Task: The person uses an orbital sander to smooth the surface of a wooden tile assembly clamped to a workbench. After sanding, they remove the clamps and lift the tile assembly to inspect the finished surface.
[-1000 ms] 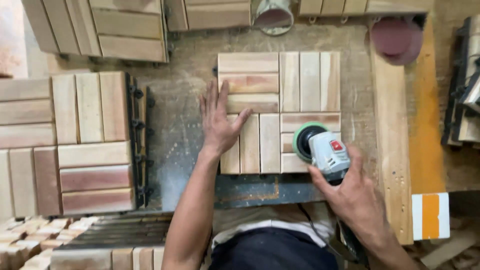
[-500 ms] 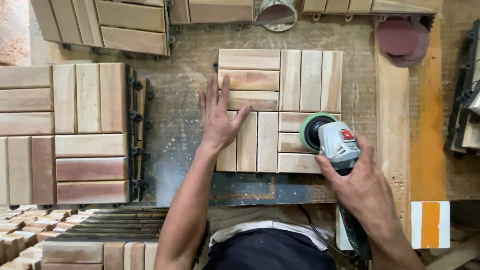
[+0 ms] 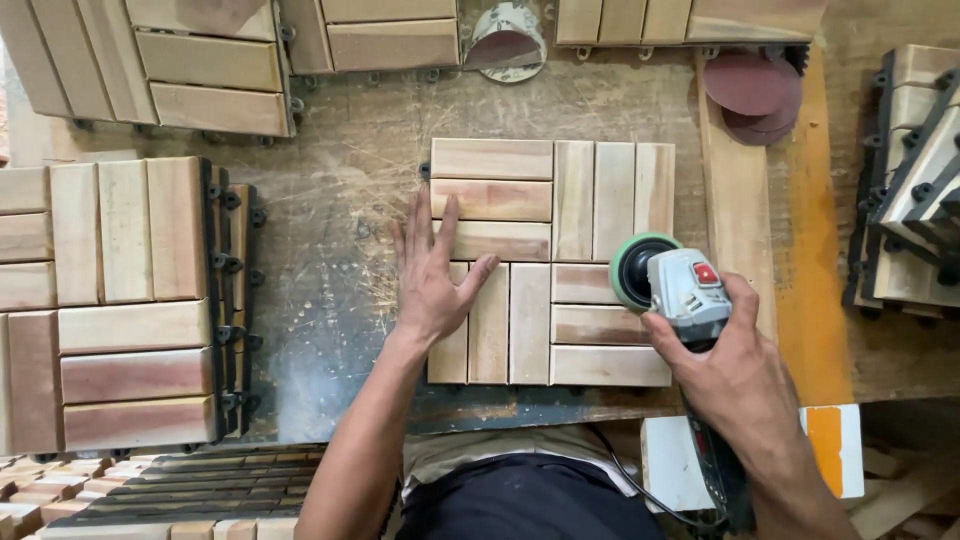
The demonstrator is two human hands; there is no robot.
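Note:
A square wooden deck tile (image 3: 552, 220) made of slats lies on the dusty workbench (image 3: 340, 210) in front of me. My left hand (image 3: 433, 275) presses flat on the tile's left edge, fingers spread. My right hand (image 3: 735, 370) grips a grey power sander (image 3: 680, 285) with a red switch. Its round green-rimmed pad (image 3: 632, 270) rests on the tile's right side, near the middle of that edge.
Stacked wooden tiles (image 3: 110, 300) with black plastic backing sit at the left, more tiles (image 3: 200, 60) at the back. Reddish sanding discs (image 3: 752, 88) lie at the back right beside a wooden rail (image 3: 738, 200). Another tile stack (image 3: 915, 180) stands far right.
The sander has slid right and a little farther along the tile, from the lower-right slats to the right edge. My left hand stays pressed on the tile.

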